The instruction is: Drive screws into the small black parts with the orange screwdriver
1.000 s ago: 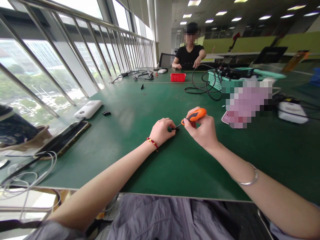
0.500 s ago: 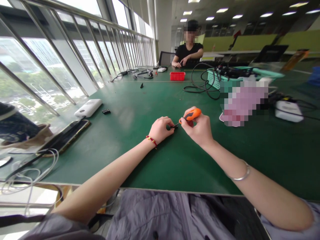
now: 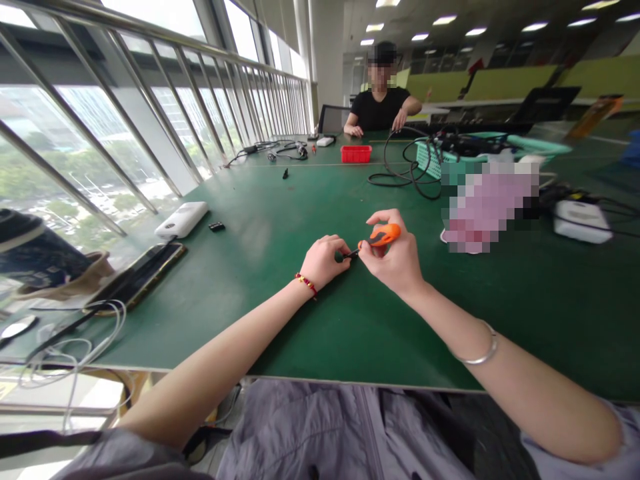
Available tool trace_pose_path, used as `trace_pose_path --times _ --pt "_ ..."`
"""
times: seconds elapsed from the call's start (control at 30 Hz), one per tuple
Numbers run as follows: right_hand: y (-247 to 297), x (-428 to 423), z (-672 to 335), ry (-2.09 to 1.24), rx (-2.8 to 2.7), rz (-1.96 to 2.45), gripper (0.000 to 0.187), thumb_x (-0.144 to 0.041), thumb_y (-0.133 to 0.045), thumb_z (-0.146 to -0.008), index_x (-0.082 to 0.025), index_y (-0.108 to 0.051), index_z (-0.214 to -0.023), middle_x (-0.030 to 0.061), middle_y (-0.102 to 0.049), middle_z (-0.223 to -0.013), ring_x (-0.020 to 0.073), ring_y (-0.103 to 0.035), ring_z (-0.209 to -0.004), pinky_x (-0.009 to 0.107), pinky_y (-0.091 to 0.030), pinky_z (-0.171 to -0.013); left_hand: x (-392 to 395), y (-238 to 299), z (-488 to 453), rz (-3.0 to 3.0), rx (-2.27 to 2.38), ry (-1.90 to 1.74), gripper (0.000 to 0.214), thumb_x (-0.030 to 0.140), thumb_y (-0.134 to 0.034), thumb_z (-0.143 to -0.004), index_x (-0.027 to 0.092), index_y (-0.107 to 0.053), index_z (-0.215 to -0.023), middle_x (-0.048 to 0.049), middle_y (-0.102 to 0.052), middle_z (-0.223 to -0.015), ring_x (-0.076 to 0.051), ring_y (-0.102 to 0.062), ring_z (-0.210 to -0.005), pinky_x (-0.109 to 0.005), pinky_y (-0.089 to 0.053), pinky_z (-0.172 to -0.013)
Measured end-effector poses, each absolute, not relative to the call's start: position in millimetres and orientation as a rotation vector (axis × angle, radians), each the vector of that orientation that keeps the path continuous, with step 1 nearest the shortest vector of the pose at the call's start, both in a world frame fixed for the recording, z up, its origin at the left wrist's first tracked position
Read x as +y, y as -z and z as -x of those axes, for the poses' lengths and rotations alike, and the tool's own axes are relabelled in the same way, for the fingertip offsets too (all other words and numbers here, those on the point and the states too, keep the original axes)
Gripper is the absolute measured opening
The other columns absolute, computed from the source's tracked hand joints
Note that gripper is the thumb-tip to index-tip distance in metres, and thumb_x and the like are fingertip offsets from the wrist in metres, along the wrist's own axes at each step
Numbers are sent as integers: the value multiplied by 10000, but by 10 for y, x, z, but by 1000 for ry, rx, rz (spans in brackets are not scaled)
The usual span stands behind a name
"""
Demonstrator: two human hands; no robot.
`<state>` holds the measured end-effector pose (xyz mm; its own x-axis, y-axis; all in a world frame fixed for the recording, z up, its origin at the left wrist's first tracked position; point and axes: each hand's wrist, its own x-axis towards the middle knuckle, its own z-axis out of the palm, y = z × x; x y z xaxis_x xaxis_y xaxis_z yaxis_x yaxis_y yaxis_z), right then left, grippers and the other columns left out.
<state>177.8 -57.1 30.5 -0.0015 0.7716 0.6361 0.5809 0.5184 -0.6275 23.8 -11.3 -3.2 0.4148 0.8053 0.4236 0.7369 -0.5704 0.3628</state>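
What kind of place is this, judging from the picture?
Probably an office workshop for electronics: a long green worktable, an orange screwdriver in the right hand, and cables beside a red parts tray.

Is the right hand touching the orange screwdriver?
Touching. The head view shows the right hand wrapped around the orange screwdriver, fingers curled over its handle.

No text, label, brand or number can be read. The white power bank [image 3: 181,219] at the left of the frame, the red bin [image 3: 356,154] at upper centre and the orange screwdriver [image 3: 381,235] show no legible marks.
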Motion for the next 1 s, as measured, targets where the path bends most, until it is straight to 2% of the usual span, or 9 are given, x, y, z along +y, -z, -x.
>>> trace_pose_path --times 0.1,0.23,0.37,0.53,0.7,0.77,0.83,0.93,1.0 --pt "-323 -587 -1782 -170 -1672 1122 346 -299 -555 -704 -212 -422 -1011 -48 -520 -618 142 -535 -526 252 -410 -563 -114 35 -240 -2539 1387 -869 39 199 -589 -717 181 -623 -715 -22 -618 -773 -171 -571 -772 -281 -455 -740" --pt "-348 -583 -1768 -158 -1628 1150 261 -432 -558 -747 -220 -477 -877 -76 -446 -491 127 -471 -444 251 -367 -526 -104 49 -234 -2554 1384 -873 50 170 -597 -686 176 -625 -727 -20 -621 -779 -169 -571 -758 -275 -454 -730" --pt "-338 -576 -1776 -224 -1648 1077 214 -343 -572 -737 -223 -499 -899 -87 -447 -514 99 -442 -425 239 -375 -515 -100 45 -231 -2567 1368 -888 27 170 -595 -691 173 -617 -706 -19 -620 -766 -169 -569 -752 -278 -454 -725" --pt "-344 -599 -1801 -59 -1650 982 430 -292 -616 -661 -213 -454 -1051 -34 -543 -717 122 -528 -560 252 -424 -558 -95 47 -229 -2570 1358 -889 21 187 -612 -699 170 -622 -706 -21 -626 -764 -174 -572 -759 -285 -457 -717" --pt "-384 -625 -1801 -93 -1663 1091 190 -368 -617 -703 -216 -530 -776 -79 -432 -475 86 -418 -420 226 -355 -490 -76 78 -219 -2565 1333 -930 73 179 -601 -698 174 -640 -759 -24 -640 -814 -175 -586 -797 -290 -465 -764" --pt "-378 -622 -1805 -119 -1679 1076 145 -343 -600 -725 -213 -538 -740 -82 -420 -456 75 -388 -405 221 -347 -484 -75 75 -217 -2571 1338 -916 65 172 -597 -694 175 -637 -745 -22 -637 -801 -174 -583 -788 -288 -465 -752" --pt "-360 -612 -1812 -100 -1670 1023 166 -301 -592 -720 -214 -549 -855 -73 -471 -525 81 -416 -437 226 -369 -496 -79 64 -217 -2578 1342 -897 43 168 -596 -692 175 -629 -719 -20 -631 -773 -173 -579 -773 -285 -463 -736" --pt "-342 -604 -1811 -47 -1654 940 401 -279 -609 -675 -210 -494 -1053 -18 -569 -753 108 -503 -559 245 -424 -542 -81 58 -218 -2574 1341 -896 24 174 -601 -693 173 -624 -699 -20 -627 -763 -174 -577 -768 -285 -461 -727" --pt "-350 -613 -1801 -18 -1633 979 452 -327 -632 -663 -205 -483 -1073 -24 -553 -718 115 -499 -548 251 -416 -531 -78 65 -217 -2568 1339 -909 38 181 -608 -691 173 -631 -720 -21 -629 -777 -174 -578 -771 -286 -463 -731"
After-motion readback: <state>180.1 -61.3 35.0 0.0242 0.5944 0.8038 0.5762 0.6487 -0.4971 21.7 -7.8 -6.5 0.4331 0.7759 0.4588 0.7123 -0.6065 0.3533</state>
